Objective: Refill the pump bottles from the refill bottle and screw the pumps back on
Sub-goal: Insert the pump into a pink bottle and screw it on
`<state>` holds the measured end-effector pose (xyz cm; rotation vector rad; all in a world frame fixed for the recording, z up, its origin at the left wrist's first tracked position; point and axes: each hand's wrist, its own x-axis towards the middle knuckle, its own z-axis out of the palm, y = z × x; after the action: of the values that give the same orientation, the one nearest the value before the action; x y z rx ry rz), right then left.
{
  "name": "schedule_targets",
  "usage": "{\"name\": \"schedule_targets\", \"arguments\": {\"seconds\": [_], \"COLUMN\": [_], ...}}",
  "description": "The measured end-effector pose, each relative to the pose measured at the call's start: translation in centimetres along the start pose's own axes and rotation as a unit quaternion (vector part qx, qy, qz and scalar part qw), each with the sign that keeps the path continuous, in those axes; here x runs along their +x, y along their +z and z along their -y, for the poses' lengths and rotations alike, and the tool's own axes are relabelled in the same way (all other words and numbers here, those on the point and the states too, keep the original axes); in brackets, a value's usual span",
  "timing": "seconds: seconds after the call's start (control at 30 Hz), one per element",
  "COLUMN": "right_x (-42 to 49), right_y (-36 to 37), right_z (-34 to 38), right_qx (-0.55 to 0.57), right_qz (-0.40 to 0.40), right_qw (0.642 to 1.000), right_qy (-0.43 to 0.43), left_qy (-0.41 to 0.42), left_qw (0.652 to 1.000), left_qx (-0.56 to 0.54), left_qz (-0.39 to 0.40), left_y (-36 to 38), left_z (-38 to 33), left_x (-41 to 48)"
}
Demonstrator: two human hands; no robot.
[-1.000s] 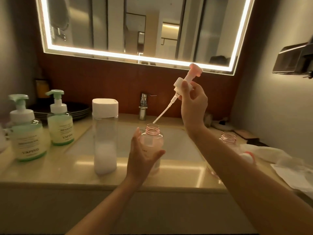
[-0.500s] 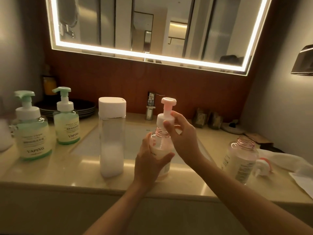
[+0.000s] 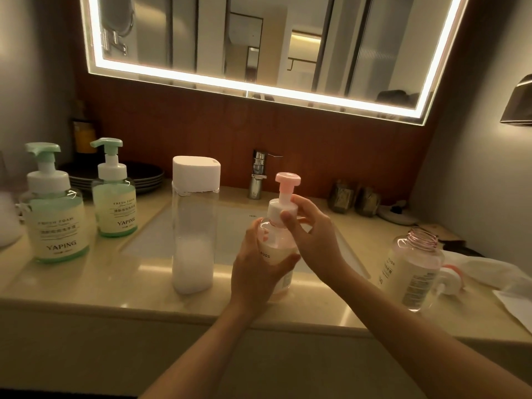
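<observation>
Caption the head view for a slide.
Left hand steadies the pink pump bottle while right hand grips its pump; a second bottle stands uncapped nearby.

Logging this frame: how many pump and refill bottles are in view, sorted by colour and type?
Green pump bottles: 2
Pink bottle with pump: 1
Pink bottle without pump: 1
Clear refill bottle: 1
Total: 5

Counter (image 3: pixel 86 283) bears 2 green pump bottles (image 3: pixel 56 226); refill bottle (image 3: pixel 193 231); open pink bottle (image 3: pixel 408 269).
</observation>
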<state>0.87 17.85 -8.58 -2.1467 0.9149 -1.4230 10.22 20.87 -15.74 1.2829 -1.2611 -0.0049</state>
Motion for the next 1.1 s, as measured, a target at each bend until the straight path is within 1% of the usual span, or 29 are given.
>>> {"name": "schedule_targets", "arguments": {"seconds": [0.23,0.37,0.43,0.57,0.63,0.67,0.73,0.83,0.9,1.0,1.1], "right_x": [-0.1,0.7,0.7,0.5,0.7,0.9,1.1,0.8,0.6,0.6,1.1], "right_y": [0.0,-1.0,-1.0,-0.6,-0.6,-0.6,-0.9,-1.4,-1.4,-1.1,-0.9], "right_z": [0.1,0.8,0.9,0.9,1.1,1.2,1.4,1.2,0.9,0.9,1.3], "right_qx": [0.002,0.014,0.015,-0.012,-0.029,-0.035,-0.033,0.016,-0.003,-0.021,-0.034], "right_qz": [-0.005,0.076,0.095,0.033,0.023,0.036,0.084,0.141,0.130,0.085,0.098], "right_qw": [1.000,0.996,0.994,0.999,0.999,0.998,0.995,0.988,0.991,0.995,0.993], "right_qy": [0.023,0.037,0.045,0.028,0.029,0.035,0.051,0.060,0.041,0.040,0.047], "left_qy": [0.005,0.009,0.009,0.009,0.011,0.010,0.010,0.016,0.016,0.014,0.009], "left_qw": [1.000,1.000,1.000,1.000,1.000,1.000,1.000,1.000,1.000,1.000,1.000], "left_qx": [-0.002,0.006,0.010,0.009,0.010,0.009,0.005,0.007,0.006,0.005,0.008], "left_qz": [-0.002,-0.012,-0.016,-0.012,-0.011,-0.011,-0.010,-0.019,-0.018,-0.013,-0.010], "left_y": [0.1,0.1,0.2,0.3,0.2,0.2,0.1,0.2,0.2,0.3,0.1], "left_z": [0.1,0.1,0.2,0.4,0.4,0.4,0.3,0.3,0.4,0.5,0.4], "left_x": [0.0,0.1,0.1,0.1,0.1,0.1,0.1,0.1,0.1,0.1,0.1]}}
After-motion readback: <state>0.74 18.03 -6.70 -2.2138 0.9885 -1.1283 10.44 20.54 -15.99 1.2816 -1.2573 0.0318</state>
